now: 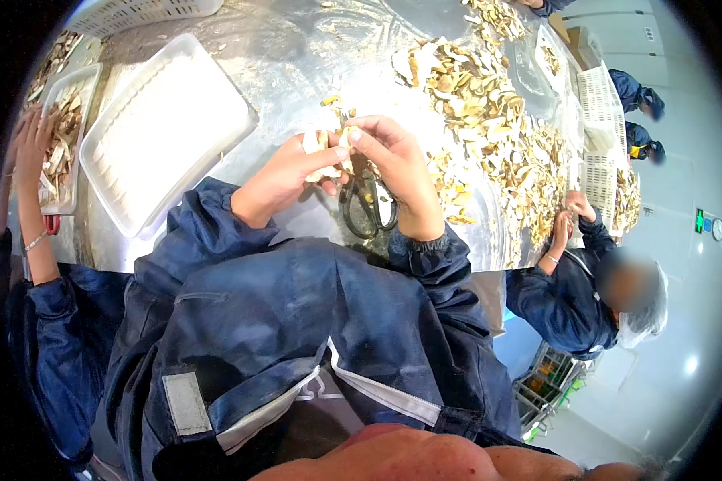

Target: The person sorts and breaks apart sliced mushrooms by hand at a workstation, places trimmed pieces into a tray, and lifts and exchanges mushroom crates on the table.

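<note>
My left hand (281, 173) is closed around a few pale dried mushroom slices (316, 144) in front of my chest. Close beside it, my right hand (399, 164) pinches a mushroom slice (347, 141) between thumb and fingers. A pair of scissors with black handles (358, 228) lies just below the right hand, its blades mostly hidden by the fingers. Small mushroom bits (331, 101) are scattered on the metal table (297, 60) beyond my hands.
A white plastic tray (164, 132) stands at my left. A large heap of dried mushroom slices (489, 104) spreads at my right. Co-workers' hands (30, 148) reach in on both sides, near a slice-filled tray (76, 148) and by white baskets (602, 108).
</note>
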